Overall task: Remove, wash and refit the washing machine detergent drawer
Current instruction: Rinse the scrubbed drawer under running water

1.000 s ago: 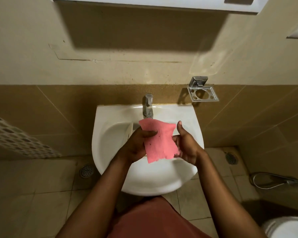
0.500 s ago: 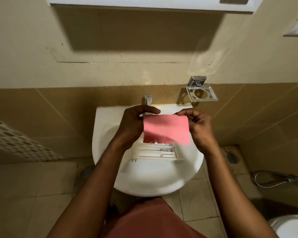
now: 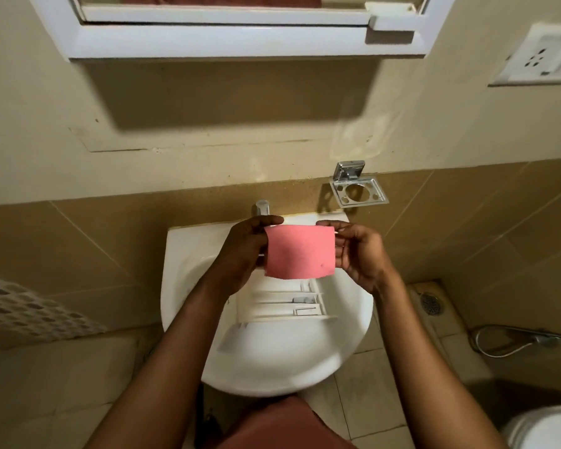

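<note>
The white detergent drawer (image 3: 280, 306) lies in the white wash basin (image 3: 182, 254), its compartments facing up. Above it I hold a pink cloth (image 3: 300, 251) spread flat between both hands. My left hand (image 3: 243, 254) pinches the cloth's upper left corner and my right hand (image 3: 357, 251) pinches its upper right corner. The cloth hides the drawer's far part and most of the tap (image 3: 262, 207) behind it.
A chrome soap holder (image 3: 358, 189) is fixed to the wall right of the tap. A mirror cabinet (image 3: 234, 37) hangs above, a wall socket (image 3: 544, 56) at upper right. A floor drain (image 3: 431, 303), a spray hose (image 3: 512, 338) and a toilet (image 3: 544, 426) are at the right.
The crumpled cloth has been opened out flat and raised above the basin, my hands moving to its top corners. The drawer in the basin has come into sight. The view has tilted upward.
</note>
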